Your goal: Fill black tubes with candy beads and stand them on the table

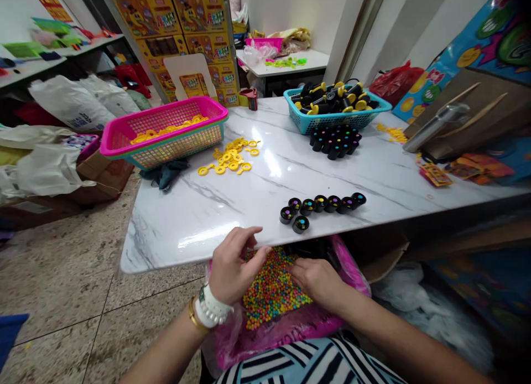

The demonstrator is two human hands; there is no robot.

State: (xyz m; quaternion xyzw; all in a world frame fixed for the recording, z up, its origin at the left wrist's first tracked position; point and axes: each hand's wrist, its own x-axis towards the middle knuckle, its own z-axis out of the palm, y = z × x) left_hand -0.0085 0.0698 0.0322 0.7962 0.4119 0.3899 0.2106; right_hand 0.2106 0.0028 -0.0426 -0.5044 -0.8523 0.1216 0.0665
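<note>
My left hand (234,265) is just off the table's front edge, thumb and index finger apart, holding nothing that I can see. Below it, small multicoloured beads (269,301) fill a pink plastic-lined container (286,337) at my lap. My right hand (317,281) reaches into those beads with its fingers together and curled; their tips are hidden, and I cannot tell what they hold. Black pieces (327,254) lie behind it, partly under the table. Several short black cups (307,207) with coloured beads inside stand near the table edge, ahead of my right hand.
On the marble-patterned table (174,218) are yellow ring pieces (232,157), a pink basket (166,110) and a cluster of black cups (335,141). A blue basket (336,118) holds black-and-yellow parts. At right stands a brown paper bag (468,113); yellow boxes (174,35) are stacked behind.
</note>
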